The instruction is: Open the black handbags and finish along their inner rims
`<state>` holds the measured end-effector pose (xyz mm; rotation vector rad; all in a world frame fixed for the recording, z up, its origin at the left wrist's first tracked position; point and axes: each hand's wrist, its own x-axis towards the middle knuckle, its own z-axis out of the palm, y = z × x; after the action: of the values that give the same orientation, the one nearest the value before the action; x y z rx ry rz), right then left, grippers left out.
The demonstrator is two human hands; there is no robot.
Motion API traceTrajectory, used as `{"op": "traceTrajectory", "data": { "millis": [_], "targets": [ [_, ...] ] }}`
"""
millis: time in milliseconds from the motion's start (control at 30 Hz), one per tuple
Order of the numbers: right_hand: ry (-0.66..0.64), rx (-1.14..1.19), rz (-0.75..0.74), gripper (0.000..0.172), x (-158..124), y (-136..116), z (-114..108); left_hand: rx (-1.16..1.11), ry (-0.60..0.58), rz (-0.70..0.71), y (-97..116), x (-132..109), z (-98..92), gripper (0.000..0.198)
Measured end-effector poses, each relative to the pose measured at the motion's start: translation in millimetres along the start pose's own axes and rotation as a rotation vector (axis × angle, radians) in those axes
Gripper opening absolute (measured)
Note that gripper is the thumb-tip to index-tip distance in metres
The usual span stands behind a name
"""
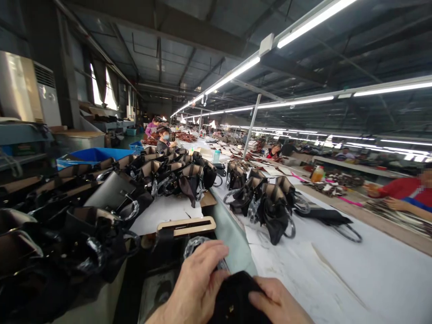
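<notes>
A black handbag (238, 299) with a small gold-coloured mark is at the bottom centre, partly cut off by the frame edge. My right hand (278, 299) pinches its right side between thumb and fingers. On its left side, my left hand (202, 281) is closed with the fingers bent over and the thumb against the black material. Just beyond those fingers shows a handle wrapped in clear plastic (195, 245); whether it belongs to this bag I cannot tell. Behind it lies a beige oblong frame with a long slot (185, 225).
Many black handbags (270, 204) with wrapped handles stand on the white-covered table (337, 274) and crowd the left side (91, 252). A blue bin (97, 155) stands behind them. A person in a red top (401, 193) sits at the right, near a bottle (317, 174).
</notes>
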<state>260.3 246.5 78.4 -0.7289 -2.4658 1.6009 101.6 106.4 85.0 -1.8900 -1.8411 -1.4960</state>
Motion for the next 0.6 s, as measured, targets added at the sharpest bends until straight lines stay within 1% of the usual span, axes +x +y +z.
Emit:
{"op": "traceTrajectory", "data": {
  "millis": [33,67,100,133,200,233,300,400,533,600],
  "targets": [
    [0.021,0.089,0.004,0.021,-3,2,-6,-0.005,0.078,0.018,-2,-3,-5.8,0.023],
    [0.054,0.179,0.020,0.024,-6,4,-11,-0.015,0.132,-0.021,-5,-6,-11.4,0.020],
    [0.095,0.265,0.039,0.026,-9,7,-17,-0.036,0.168,-0.106,-8,-10,-16.3,0.016],
    [0.135,0.345,0.053,0.027,-12,9,-21,-0.058,0.192,-0.232,-12,-14,-20.1,0.015],
    [0.197,0.478,0.037,0.028,-15,15,-27,-0.115,0.192,-0.488,-22,-24,-23.4,0.020],
    [0.217,0.526,0.016,0.028,-16,17,-28,-0.137,0.160,-0.574,-27,-29,-22.9,0.024],
    [0.242,0.595,-0.014,0.028,-17,21,-28,-0.174,0.072,-0.694,-37,-38,-18.5,0.031],
    [0.267,0.661,-0.018,0.029,-18,24,-25,-0.245,-0.064,-0.757,-47,-49,-7.8,0.036],
    [0.287,0.729,-0.038,0.028,-22,26,-23,-0.322,-0.120,-0.755,-57,-56,7.9,0.036],
    [0.294,0.761,-0.063,0.027,-23,29,-23,-0.396,-0.167,-0.758,-62,-58,15.6,0.036]
  ]
}}
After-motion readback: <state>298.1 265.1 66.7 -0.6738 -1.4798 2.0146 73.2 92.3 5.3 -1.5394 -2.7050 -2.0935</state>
